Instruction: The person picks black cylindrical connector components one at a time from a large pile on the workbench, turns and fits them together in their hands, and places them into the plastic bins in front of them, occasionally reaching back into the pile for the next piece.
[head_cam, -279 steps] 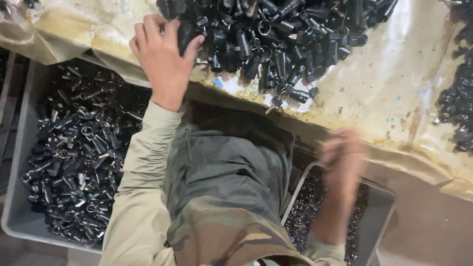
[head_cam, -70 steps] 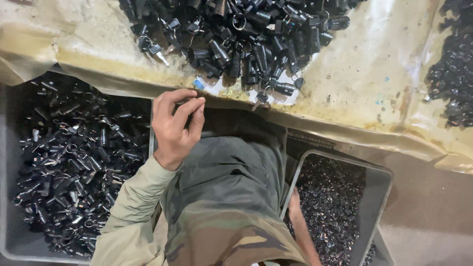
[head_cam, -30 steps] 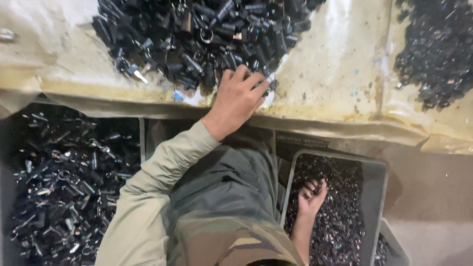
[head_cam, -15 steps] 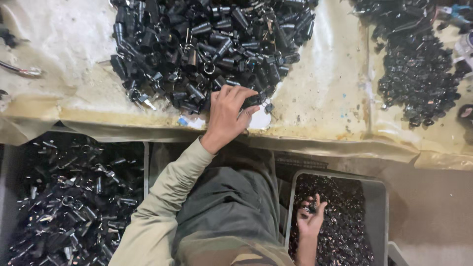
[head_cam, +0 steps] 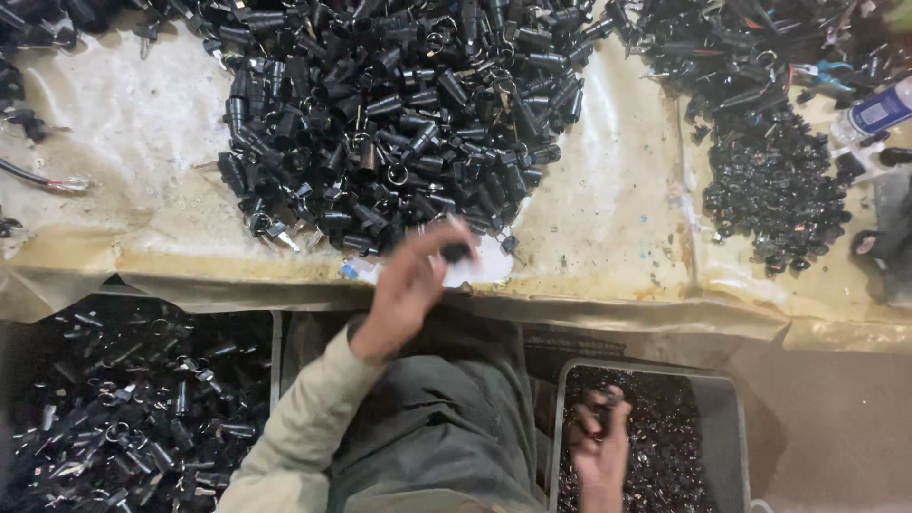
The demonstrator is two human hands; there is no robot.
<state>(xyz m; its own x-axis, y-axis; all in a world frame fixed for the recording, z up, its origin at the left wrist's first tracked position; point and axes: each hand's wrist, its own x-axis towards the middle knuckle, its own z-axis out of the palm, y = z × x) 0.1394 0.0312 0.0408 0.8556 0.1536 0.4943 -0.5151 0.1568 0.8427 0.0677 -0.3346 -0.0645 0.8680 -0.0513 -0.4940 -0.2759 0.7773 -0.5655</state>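
My left hand is blurred in motion just off the table's near edge. Its fingertips pinch a small black cylindrical part, just in front of the big pile of black cylindrical parts on the table. My right hand is low down, inside a grey bin of tiny black pieces. Its fingers are curled around a small black piece. My olive sleeve and lap lie between the two hands.
The table is covered with a stained yellowish plastic sheet. A second bin at lower left holds black parts with metal rings. A smaller dark pile, a bottle and tools sit at the right. A cable end lies at the left.
My left hand has pulled back from the edge of the pile toward me with a black part pinched. My right hand stays in the grey bin, its fingers now closed.
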